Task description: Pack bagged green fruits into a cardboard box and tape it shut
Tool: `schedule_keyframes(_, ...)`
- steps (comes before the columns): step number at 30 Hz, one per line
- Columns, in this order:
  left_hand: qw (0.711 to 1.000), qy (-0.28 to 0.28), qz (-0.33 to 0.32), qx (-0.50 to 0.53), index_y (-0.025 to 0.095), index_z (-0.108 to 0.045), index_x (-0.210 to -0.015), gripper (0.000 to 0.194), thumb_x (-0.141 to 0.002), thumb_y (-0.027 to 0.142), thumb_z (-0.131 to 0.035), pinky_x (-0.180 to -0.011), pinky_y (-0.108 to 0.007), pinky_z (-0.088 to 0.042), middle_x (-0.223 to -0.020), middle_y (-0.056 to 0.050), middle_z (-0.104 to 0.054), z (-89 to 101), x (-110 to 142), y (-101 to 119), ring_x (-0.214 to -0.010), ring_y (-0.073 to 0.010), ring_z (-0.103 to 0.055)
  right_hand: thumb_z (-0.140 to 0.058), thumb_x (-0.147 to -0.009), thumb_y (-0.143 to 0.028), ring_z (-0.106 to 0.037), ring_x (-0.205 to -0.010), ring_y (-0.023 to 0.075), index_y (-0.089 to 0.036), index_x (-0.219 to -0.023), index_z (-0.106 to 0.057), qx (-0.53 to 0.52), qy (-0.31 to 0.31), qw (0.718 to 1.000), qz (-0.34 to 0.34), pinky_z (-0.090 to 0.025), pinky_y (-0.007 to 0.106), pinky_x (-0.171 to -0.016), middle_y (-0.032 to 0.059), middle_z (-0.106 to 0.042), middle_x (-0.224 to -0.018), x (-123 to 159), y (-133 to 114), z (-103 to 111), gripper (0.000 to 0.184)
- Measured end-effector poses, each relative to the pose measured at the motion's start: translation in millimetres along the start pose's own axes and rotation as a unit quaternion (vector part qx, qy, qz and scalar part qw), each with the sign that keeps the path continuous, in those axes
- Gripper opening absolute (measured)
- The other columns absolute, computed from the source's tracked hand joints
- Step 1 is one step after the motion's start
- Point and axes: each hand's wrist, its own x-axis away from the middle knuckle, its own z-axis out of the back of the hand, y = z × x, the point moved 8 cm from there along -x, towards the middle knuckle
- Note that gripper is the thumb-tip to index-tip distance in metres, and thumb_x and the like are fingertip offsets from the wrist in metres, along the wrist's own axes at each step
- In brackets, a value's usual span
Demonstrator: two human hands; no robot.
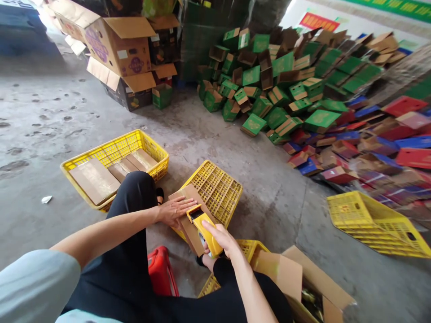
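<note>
My left hand [175,210] lies flat with fingers stretched out on a brown flat cardboard piece [188,224], which rests on an upturned yellow crate [218,188]. My right hand [220,237] is wrapped round a yellow hand-held tool [204,224] whose tip presses on the same cardboard, just right of my left fingertips. My black trouser legs frame the work; a red stool [160,269] shows between them.
A yellow crate [134,148] with flat cardboard pieces stands to the left. An open brown carton [303,278] sits at lower right, another yellow crate [373,222] lies further right. Piles of green boxes [279,76] and red and blue boxes [370,143] cover the far floor. Large cartons [117,49] are stacked behind.
</note>
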Motion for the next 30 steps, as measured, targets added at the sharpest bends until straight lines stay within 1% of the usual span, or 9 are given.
schedule_keyframes(5, 1.0, -0.006, 0.001, 0.006, 0.017, -0.008, -0.173, 0.109, -0.094, 0.069, -0.059, -0.132, -0.058, -0.012, -0.177, -0.018, -0.016, 1.6, 0, -4, -0.164, -0.0378, -0.018, -0.058, -0.101, -0.059, -0.069, -0.048, 0.0192, -0.018, -0.081, -0.063, 0.019, 0.012, 1.0, 0.007, -0.058, 0.025, -0.048, 0.007, -0.071, -0.056, 1, 1, 2, 0.046)
schedule_keyframes(8, 1.0, 0.0, 0.001, 0.003, 0.016, -0.01, -0.173, 0.109, -0.093, 0.069, -0.061, -0.132, -0.057, -0.014, -0.177, -0.018, -0.018, 0.9, -1, -3, -0.164, -0.0377, -0.019, -0.058, -0.101, -0.059, -0.069, -0.048, 0.0194, -0.019, -0.081, -0.063, 0.033, 0.012, 0.999, 0.013, -0.057, 0.025, -0.049, 0.0067, -0.071, -0.054, 3, 1, 3, 0.045)
schedule_keyframes(13, 1.0, -0.004, -0.002, -0.001, 0.016, -0.011, -0.173, 0.11, -0.091, 0.067, -0.064, -0.132, -0.054, -0.018, -0.178, -0.016, -0.019, -1.0, -4, 1, -0.164, -0.0369, -0.021, -0.06, -0.097, -0.066, -0.071, -0.048, 0.0214, -0.02, -0.08, -0.064, 0.073, 0.022, 0.997, 0.016, -0.055, 0.026, -0.046, 0.0082, -0.072, -0.056, 6, 6, 7, 0.049)
schedule_keyframes(17, 1.0, -0.006, -0.001, 0.002, 0.016, -0.011, -0.173, 0.11, -0.091, 0.066, -0.063, -0.132, -0.053, -0.017, -0.178, -0.015, -0.018, -3.4, -7, 1, -0.164, -0.0359, -0.022, -0.058, -0.097, -0.067, -0.072, -0.049, 0.0224, -0.02, -0.081, -0.062, 0.067, 0.02, 0.998, 0.006, -0.055, 0.026, -0.045, 0.0079, -0.072, -0.056, 7, 14, 8, 0.05)
schedule_keyframes(21, 1.0, -0.004, -0.004, 0.003, 0.015, -0.011, -0.173, 0.107, -0.092, 0.065, -0.061, -0.132, -0.052, -0.016, -0.178, -0.015, -0.017, -7.6, -9, 0, -0.164, -0.0351, -0.021, -0.061, -0.097, -0.065, -0.072, -0.05, 0.0207, -0.02, -0.081, -0.062, 0.049, 0.028, 0.998, 0.0, -0.059, 0.026, -0.049, 0.0067, -0.072, -0.057, 5, 16, 11, 0.048)
schedule_keyframes(24, 1.0, 0.007, -0.004, 0.002, 0.018, -0.012, -0.173, 0.103, -0.094, 0.063, -0.059, -0.133, -0.052, -0.014, -0.178, -0.014, -0.018, -9.7, -9, 0, -0.164, -0.0349, -0.021, -0.063, -0.098, -0.061, -0.072, -0.052, 0.0196, -0.017, -0.084, -0.064, 0.033, 0.021, 0.999, -0.018, -0.061, 0.026, -0.053, 0.007, -0.073, -0.059, 1, 15, 12, 0.046)
schedule_keyframes(27, 1.0, 0.013, -0.005, -0.001, 0.018, -0.013, -0.173, 0.101, -0.094, 0.062, -0.059, -0.133, -0.052, -0.014, -0.178, -0.014, -0.02, -12.3, -8, -1, -0.164, -0.0348, -0.021, -0.064, -0.1, -0.053, -0.075, -0.057, 0.0197, -0.014, -0.086, -0.066, 0.013, 0.001, 0.999, -0.045, -0.063, 0.026, -0.056, 0.0106, -0.076, -0.065, -4, 12, 12, 0.041)
schedule_keyframes(30, 1.0, 0.022, -0.004, -0.002, 0.018, -0.015, -0.173, 0.1, -0.094, 0.062, -0.059, -0.133, -0.051, -0.013, -0.177, -0.014, -0.021, -14.2, -9, -2, -0.164, -0.0339, -0.023, -0.062, -0.102, -0.047, -0.076, -0.057, 0.0209, -0.013, -0.087, -0.066, 0.009, -0.007, 0.997, -0.073, -0.063, 0.027, -0.055, 0.0143, -0.078, -0.07, -8, 8, 12, 0.038)
